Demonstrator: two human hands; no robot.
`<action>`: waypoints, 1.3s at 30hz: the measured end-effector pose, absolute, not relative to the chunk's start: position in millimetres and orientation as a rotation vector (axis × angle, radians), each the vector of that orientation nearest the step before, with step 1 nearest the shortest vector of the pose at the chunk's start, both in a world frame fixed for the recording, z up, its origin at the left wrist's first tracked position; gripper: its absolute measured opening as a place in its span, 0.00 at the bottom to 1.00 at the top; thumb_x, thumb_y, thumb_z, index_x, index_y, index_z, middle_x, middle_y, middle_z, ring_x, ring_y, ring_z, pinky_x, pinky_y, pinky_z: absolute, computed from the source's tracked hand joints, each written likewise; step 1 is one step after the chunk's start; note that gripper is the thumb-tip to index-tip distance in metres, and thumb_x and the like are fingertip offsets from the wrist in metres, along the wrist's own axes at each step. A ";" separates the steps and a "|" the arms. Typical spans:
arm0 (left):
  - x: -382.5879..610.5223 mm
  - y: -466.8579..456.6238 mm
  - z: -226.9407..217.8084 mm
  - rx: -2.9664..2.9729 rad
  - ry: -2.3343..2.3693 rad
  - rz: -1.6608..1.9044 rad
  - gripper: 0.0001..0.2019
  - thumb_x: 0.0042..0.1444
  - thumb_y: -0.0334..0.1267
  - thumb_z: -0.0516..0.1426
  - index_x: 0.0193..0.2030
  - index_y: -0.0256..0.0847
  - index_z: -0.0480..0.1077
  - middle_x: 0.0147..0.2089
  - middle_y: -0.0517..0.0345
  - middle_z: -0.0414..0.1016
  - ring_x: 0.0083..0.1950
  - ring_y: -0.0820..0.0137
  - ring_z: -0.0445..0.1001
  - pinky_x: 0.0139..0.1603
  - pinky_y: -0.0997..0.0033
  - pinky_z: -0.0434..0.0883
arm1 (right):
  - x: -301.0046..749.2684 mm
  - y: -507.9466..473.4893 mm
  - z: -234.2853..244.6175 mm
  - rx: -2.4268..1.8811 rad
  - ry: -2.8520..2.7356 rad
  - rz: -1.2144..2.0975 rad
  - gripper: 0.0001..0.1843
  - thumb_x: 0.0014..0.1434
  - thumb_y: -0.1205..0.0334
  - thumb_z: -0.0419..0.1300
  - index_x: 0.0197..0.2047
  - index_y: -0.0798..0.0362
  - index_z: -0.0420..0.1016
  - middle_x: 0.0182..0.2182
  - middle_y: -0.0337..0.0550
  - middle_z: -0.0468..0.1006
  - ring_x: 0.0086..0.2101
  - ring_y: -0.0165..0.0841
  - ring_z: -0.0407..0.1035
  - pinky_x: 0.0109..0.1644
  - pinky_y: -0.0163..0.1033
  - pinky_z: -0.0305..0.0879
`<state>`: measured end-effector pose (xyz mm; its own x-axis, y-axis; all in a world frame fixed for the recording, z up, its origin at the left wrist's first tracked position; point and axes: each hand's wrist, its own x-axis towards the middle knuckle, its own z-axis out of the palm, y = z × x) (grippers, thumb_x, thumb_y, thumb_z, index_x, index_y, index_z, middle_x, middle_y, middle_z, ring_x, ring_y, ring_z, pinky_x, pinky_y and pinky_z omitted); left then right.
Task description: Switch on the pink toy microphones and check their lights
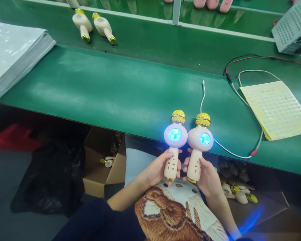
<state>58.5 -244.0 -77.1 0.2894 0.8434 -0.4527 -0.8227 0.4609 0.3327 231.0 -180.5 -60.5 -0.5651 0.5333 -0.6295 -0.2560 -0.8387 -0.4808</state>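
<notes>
Two toy-like karaoke microphones with gold mesh heads and pale bodies stand side by side in my hands, both glowing blue at the round middle. My left hand [163, 165] is wrapped round the handle of the left microphone [176, 135], thumb near its gold button marks. Round the handle of the right microphone [200, 138] my right hand [207, 172] is closed, thumb on the handle's side. Their wide middles touch or nearly touch, just over the table's front edge. A white cable [203, 93] passes behind the right microphone.
Two more microphones [82, 25] lie at the back left of the green table [90, 83]. A yellow sticker sheet [278, 110] and a metal power unit [293, 30] are on the right. Below are cardboard boxes [94, 182] with microphones. White packaging [15, 43] sits far left.
</notes>
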 end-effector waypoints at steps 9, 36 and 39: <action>62.4 -245.7 -87.2 0.131 0.751 1.109 0.21 0.58 0.52 0.55 0.51 0.39 0.64 0.29 0.58 0.72 0.24 0.69 0.74 0.11 0.82 0.62 | 227.9 -177.6 -57.1 -1.193 -0.601 2.206 0.19 0.53 0.48 0.64 0.44 0.52 0.74 0.23 0.35 0.70 0.20 0.28 0.64 0.15 0.29 0.64; 47.2 -243.9 -83.4 0.224 0.496 1.018 0.25 0.53 0.38 0.64 0.54 0.44 0.58 0.45 0.55 0.68 0.40 0.66 0.76 0.23 0.80 0.68 | 233.9 -176.0 -58.2 -1.005 -0.655 2.400 0.23 0.48 0.62 0.71 0.48 0.47 0.73 0.33 0.39 0.73 0.30 0.32 0.68 0.29 0.37 0.72; 45.8 -246.1 -86.3 0.209 0.461 1.036 0.29 0.50 0.37 0.66 0.56 0.45 0.59 0.48 0.54 0.67 0.40 0.65 0.77 0.24 0.78 0.69 | 234.1 -178.7 -56.0 -1.030 -0.639 2.404 0.26 0.46 0.66 0.72 0.49 0.45 0.73 0.35 0.40 0.74 0.33 0.33 0.69 0.32 0.37 0.73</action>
